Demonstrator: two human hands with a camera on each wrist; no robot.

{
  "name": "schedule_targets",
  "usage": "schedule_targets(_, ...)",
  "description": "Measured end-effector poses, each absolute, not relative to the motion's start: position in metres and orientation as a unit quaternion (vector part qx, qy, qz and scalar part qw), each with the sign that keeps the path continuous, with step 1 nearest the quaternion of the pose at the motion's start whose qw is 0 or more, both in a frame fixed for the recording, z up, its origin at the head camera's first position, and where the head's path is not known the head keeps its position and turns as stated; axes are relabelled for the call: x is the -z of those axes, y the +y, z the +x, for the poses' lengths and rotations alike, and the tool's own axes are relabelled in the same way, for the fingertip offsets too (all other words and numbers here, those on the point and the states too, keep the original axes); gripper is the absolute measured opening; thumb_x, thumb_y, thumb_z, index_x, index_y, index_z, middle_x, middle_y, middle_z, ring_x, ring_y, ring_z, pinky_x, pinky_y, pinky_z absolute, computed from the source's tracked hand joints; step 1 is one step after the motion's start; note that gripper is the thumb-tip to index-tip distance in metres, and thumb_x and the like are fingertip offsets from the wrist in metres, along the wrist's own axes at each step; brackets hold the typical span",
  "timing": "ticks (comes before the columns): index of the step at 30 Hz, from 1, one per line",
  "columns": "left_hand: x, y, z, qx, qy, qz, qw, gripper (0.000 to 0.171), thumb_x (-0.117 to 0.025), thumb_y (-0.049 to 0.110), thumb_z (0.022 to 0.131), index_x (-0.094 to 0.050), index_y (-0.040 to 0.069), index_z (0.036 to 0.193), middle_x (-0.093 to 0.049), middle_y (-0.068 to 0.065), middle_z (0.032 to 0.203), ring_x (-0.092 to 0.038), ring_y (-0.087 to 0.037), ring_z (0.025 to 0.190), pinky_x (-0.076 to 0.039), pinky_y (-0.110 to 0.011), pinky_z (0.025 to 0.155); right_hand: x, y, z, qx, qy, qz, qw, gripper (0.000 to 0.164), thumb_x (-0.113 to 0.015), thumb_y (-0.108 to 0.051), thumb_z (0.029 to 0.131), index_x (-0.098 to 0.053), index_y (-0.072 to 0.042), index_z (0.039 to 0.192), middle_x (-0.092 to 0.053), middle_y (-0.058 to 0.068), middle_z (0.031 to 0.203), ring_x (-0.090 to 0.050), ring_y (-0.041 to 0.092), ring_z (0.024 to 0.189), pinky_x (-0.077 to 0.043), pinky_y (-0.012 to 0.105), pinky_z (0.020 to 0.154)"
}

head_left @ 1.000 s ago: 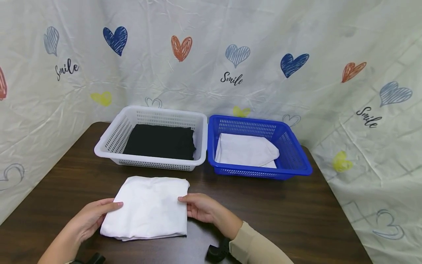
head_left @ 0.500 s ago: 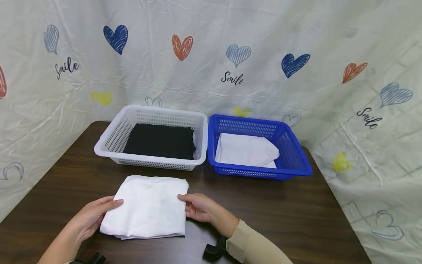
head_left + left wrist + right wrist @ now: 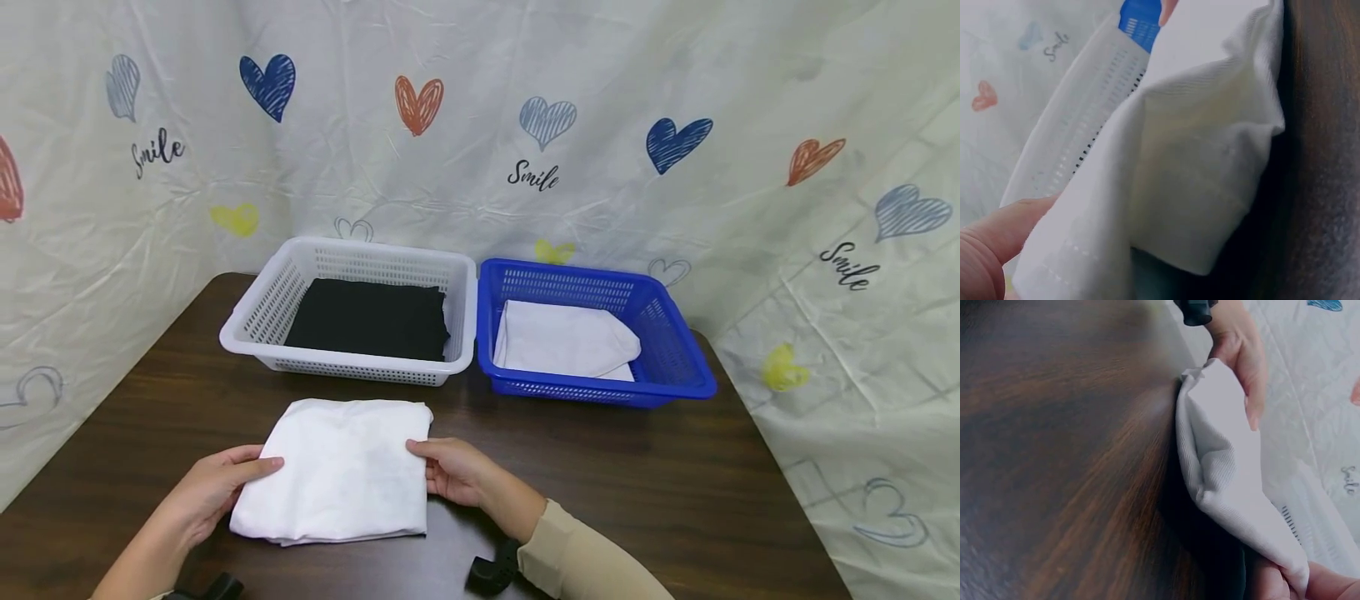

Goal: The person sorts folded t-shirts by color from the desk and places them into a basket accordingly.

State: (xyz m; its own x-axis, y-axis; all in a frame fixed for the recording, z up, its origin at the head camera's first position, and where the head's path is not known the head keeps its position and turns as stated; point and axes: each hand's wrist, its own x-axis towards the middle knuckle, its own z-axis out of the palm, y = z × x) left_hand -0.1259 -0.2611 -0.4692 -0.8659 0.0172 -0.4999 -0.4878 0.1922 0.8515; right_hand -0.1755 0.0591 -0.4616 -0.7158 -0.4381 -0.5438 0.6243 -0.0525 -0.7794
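Head view: squarish folded cloth [image 3: 341, 475]

left hand [image 3: 207, 493] part-hidden by white cloth [image 3: 341, 475], right sleeve [image 3: 588, 554] cropped

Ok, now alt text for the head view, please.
Left hand and right hand grip opposite sides of a folded white cloth. Behind it on a dark table, a white basket holds black cloth; the blue basket to its right holds white fabric.
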Motion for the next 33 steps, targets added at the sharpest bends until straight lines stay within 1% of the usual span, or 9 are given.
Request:
schedule_targets(7, 0.464, -0.259, -0.124, -0.614, 0.749, -0.165, 0.188, 0.062, -0.070, 0.033, 0.093, -0.052, -0.007, 0.137, -0.071, 0.006, 0.101, -0.067, -0.010, 0.090, -0.059, -0.032, 0.077, 0.456, 0.060, -0.175, 0.714, 0.594, 0.051, 0.367, 0.027, -0.053, -0.018, 0.103, -0.057, 0.001, 0.121, -0.068, -0.002, 0.090, -0.067, 0.007, 0.085, -0.057, 0.025, 0.077)
schedule_targets(15, 0.452, -0.256, -0.121, -0.626, 0.743, -0.155, 0.179, 0.049, -0.070, 0.030, 0.093, -0.061, -0.001, 0.129, -0.072, 0.009, 0.095, -0.068, -0.008, 0.087, -0.059, -0.031, 0.076, 0.443, 0.065, -0.177, 0.711, 0.604, 0.050, 0.356, 0.028, -0.053, -0.018, 0.103, -0.059, 0.002, 0.122, -0.069, -0.002, 0.089, -0.067, 0.008, 0.084, -0.059, 0.026, 0.077)
schedule_targets(19, 0.443, -0.258, -0.118, -0.620, 0.747, -0.153, 0.183, 0.049, -0.071, 0.031, 0.093, -0.062, -0.001, 0.128, -0.072, 0.009, 0.095, -0.068, -0.009, 0.087, -0.059, -0.032, 0.076, 0.438, 0.068, -0.176, 0.710, 0.603, 0.041, 0.363, 0.028, -0.051, -0.016, 0.104, -0.058, 0.003, 0.123, -0.070, -0.003, 0.089, -0.068, 0.008, 0.083, -0.060, 0.026, 0.078)
schedule_targets(26, 0.436, -0.255, -0.119, -0.637, 0.732, -0.146, 0.193, 0.037, -0.069, 0.027, 0.094, -0.066, 0.004, 0.123, -0.071, 0.011, 0.093, -0.069, -0.009, 0.085, -0.060, -0.033, 0.076, 0.425, 0.076, -0.171, 0.716, 0.597, 0.046, 0.359, 0.030, -0.051, -0.016, 0.104, -0.056, 0.004, 0.126, -0.071, -0.002, 0.091, -0.068, 0.008, 0.086, -0.060, 0.027, 0.081)
schedule_targets(29, 0.432, -0.252, -0.120, -0.641, 0.730, -0.143, 0.193, 0.037, -0.069, 0.026, 0.094, -0.065, 0.004, 0.124, -0.071, 0.010, 0.093, -0.068, -0.010, 0.085, -0.060, -0.033, 0.076, 0.417, 0.081, -0.168, 0.716, 0.598, 0.048, 0.358, 0.032, -0.051, -0.016, 0.104, -0.054, 0.004, 0.128, -0.071, -0.001, 0.093, -0.068, 0.008, 0.087, -0.060, 0.028, 0.083)
schedule_targets(33, 0.425, -0.246, -0.122, -0.643, 0.729, -0.134, 0.193, 0.043, -0.069, 0.027, 0.094, -0.061, 0.001, 0.128, -0.071, 0.008, 0.094, -0.069, -0.011, 0.085, -0.060, -0.033, 0.076, 0.406, 0.091, -0.167, 0.716, 0.598, 0.045, 0.358, 0.032, -0.051, -0.016, 0.104, -0.054, 0.005, 0.128, -0.071, 0.000, 0.095, -0.069, 0.008, 0.086, -0.060, 0.028, 0.082)
